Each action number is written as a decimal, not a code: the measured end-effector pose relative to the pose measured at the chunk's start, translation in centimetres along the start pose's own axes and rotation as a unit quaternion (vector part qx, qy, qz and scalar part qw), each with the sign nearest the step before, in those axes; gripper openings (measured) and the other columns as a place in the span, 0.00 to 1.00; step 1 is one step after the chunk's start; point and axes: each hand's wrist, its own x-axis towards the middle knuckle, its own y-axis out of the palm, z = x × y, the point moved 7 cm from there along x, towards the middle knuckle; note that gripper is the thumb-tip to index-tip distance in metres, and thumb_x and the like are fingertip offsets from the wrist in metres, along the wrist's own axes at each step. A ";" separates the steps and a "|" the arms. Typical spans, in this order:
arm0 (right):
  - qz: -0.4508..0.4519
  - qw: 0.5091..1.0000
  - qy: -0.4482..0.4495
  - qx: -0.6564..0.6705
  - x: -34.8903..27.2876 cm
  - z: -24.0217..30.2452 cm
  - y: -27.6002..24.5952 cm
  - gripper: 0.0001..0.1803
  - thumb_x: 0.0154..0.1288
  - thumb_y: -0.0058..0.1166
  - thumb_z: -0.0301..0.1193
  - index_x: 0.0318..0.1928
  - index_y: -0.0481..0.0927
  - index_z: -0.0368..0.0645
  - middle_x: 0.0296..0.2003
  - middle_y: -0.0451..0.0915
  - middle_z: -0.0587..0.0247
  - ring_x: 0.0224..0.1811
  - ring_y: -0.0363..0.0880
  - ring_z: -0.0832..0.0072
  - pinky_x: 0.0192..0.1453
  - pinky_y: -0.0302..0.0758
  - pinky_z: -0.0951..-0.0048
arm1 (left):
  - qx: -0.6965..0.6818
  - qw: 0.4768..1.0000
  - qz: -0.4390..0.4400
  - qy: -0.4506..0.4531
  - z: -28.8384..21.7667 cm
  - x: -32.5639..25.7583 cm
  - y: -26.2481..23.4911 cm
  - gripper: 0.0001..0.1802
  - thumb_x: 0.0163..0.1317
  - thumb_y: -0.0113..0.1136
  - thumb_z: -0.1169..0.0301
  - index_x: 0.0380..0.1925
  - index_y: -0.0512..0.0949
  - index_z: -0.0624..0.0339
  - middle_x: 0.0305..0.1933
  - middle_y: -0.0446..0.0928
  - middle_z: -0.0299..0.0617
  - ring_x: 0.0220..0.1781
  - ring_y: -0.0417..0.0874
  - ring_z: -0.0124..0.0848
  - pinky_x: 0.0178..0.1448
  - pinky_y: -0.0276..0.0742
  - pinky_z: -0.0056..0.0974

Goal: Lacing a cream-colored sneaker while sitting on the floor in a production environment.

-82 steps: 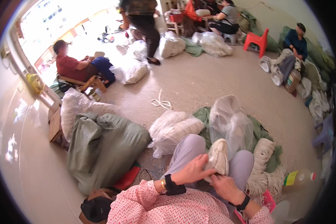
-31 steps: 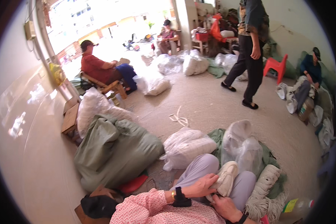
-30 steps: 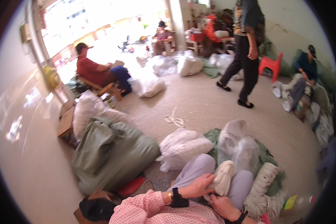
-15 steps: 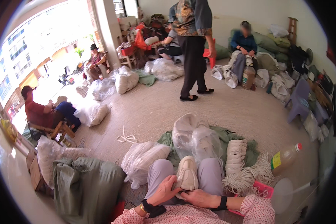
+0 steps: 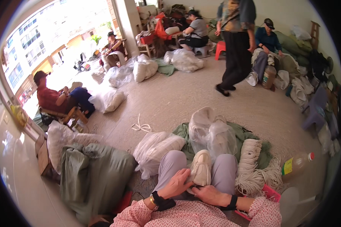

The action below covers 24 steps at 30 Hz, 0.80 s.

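Gripping a cream shoe (image 5: pixel 201 169) between the knees (image 5: pixel 172 166) as before, left hand (image 5: pixel 176 183) against its left side, right hand (image 5: pixel 211 194) curled at its near end; seeing a standing person (image 5: pixel 236 45) farther right, uncovering a far seated person (image 5: pixel 197 30).

Shoe (image 5: pixel 201 169) matt, fabric-like; clear bag (image 5: pixel 221 140) glossy plastic; green sack (image 5: pixel 98 179) matt cloth; bottle (image 5: pixel 300 164) smooth plastic.

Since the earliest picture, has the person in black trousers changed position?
Yes. The person in black trousers has moved to the picture's right: first well left of the red chair, now partly in front of it.
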 end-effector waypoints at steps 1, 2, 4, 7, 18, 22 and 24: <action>0.009 1.000 -0.009 0.006 0.2 0.2 0.0 0.15 0.67 0.56 0.29 0.52 0.74 0.40 0.30 0.82 0.49 0.32 0.87 0.53 0.32 0.83 0.55 | -0.002 1.000 -0.010 0.006 -0.2 -0.2 -0.1 0.23 0.59 0.69 0.70 0.50 0.71 0.66 0.50 0.74 0.55 0.54 0.76 0.55 0.58 0.74 0.50; -0.006 1.000 -0.012 0.003 0.3 0.4 -0.4 0.14 0.67 0.56 0.29 0.51 0.74 0.40 0.30 0.82 0.49 0.31 0.86 0.53 0.32 0.83 0.56 | -0.004 1.000 -0.020 0.014 -0.3 -0.3 -0.2 0.23 0.59 0.69 0.70 0.50 0.71 0.66 0.51 0.74 0.55 0.55 0.76 0.56 0.58 0.74 0.50; -0.017 1.000 -0.017 0.003 0.4 0.6 -0.6 0.13 0.67 0.56 0.29 0.50 0.75 0.40 0.29 0.82 0.49 0.31 0.86 0.53 0.32 0.83 0.56 | -0.003 1.000 -0.025 0.013 0.0 -0.6 0.1 0.24 0.59 0.69 0.70 0.52 0.71 0.66 0.52 0.74 0.56 0.55 0.76 0.56 0.59 0.74 0.49; -0.024 1.000 -0.009 0.001 0.0 0.5 -0.1 0.11 0.66 0.56 0.28 0.47 0.75 0.40 0.29 0.82 0.51 0.33 0.86 0.54 0.33 0.83 0.57 | -0.010 0.998 -0.042 0.035 0.4 -1.2 0.1 0.25 0.60 0.69 0.71 0.55 0.70 0.67 0.54 0.74 0.58 0.55 0.78 0.55 0.58 0.76 0.48; -0.076 0.991 0.030 0.110 -2.2 1.0 -2.6 0.17 0.66 0.58 0.27 0.54 0.75 0.37 0.42 0.80 0.47 0.46 0.81 0.50 0.51 0.79 0.56 | 0.007 1.000 -0.019 0.021 1.1 -0.6 -0.2 0.23 0.60 0.71 0.74 0.51 0.73 0.67 0.50 0.76 0.50 0.47 0.80 0.48 0.52 0.78 0.45; -0.129 0.976 0.057 0.164 -3.5 1.0 -5.2 0.16 0.65 0.62 0.26 0.52 0.78 0.37 0.48 0.83 0.50 0.51 0.83 0.53 0.56 0.81 0.59 | -0.002 0.999 0.029 -0.028 0.1 1.1 -1.2 0.23 0.58 0.71 0.76 0.52 0.73 0.67 0.49 0.77 0.49 0.45 0.81 0.45 0.51 0.78 0.42; -0.194 0.960 0.113 0.169 -5.6 -0.1 -6.2 0.13 0.65 0.63 0.26 0.49 0.82 0.37 0.48 0.86 0.52 0.49 0.86 0.55 0.55 0.82 0.61 | -0.009 0.998 0.042 -0.038 0.2 1.4 -0.8 0.24 0.58 0.71 0.76 0.53 0.73 0.67 0.49 0.77 0.49 0.45 0.81 0.44 0.51 0.78 0.42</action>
